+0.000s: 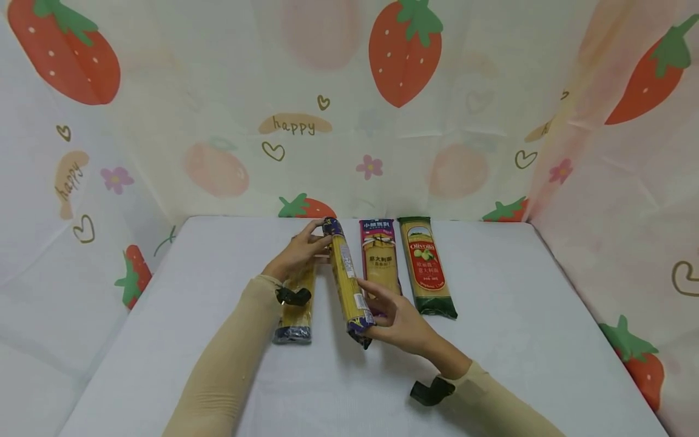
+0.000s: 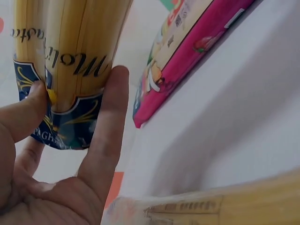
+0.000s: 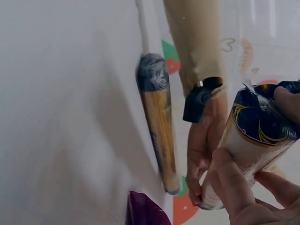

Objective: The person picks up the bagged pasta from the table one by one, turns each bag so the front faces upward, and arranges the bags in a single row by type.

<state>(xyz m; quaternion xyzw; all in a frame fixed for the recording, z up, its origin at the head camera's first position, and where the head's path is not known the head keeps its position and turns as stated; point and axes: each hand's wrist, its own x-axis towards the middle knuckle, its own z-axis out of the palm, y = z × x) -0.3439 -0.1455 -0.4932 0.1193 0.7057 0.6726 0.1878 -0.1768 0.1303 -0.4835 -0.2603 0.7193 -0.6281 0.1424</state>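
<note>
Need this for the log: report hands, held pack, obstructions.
Left hand, right hand gripping pasta pack near opposite ends. Pack raised above table. No obstruction visible.

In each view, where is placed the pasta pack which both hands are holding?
Head: pasta pack below centre.
Left wrist: pasta pack at upper left.
Right wrist: pasta pack toward lower right.
Shared landmark: left hand, gripping one end of it.

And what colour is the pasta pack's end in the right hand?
The pack's end is dark blue with gold swirls, clearest in the right wrist view.
</note>
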